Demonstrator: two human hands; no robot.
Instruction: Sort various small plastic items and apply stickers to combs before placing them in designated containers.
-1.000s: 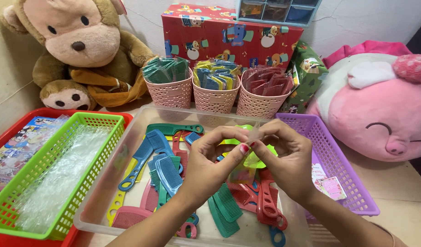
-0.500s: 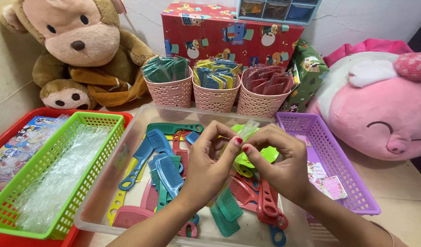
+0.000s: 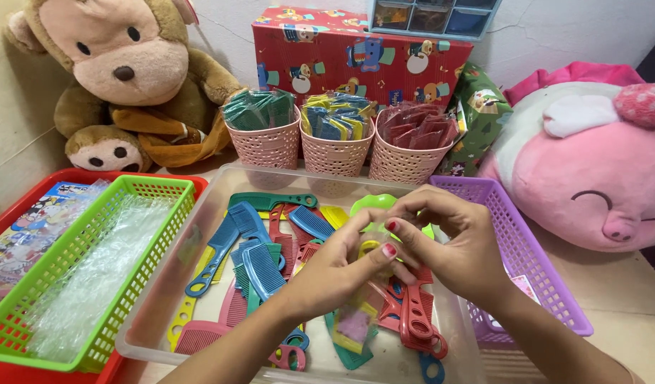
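Both hands have dropped lower over the clear bin (image 3: 156, 299), left hand (image 3: 341, 267) and right hand (image 3: 455, 249) each in a narrow grip on one clear packet (image 3: 356, 323).

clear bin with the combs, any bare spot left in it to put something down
Little. The clear bin has bare floor along its left wall, beside the blue combs, and a strip at the back under the pink cups. The middle is piled with combs, under the left hand and right hand. The purple basket looks roomier.
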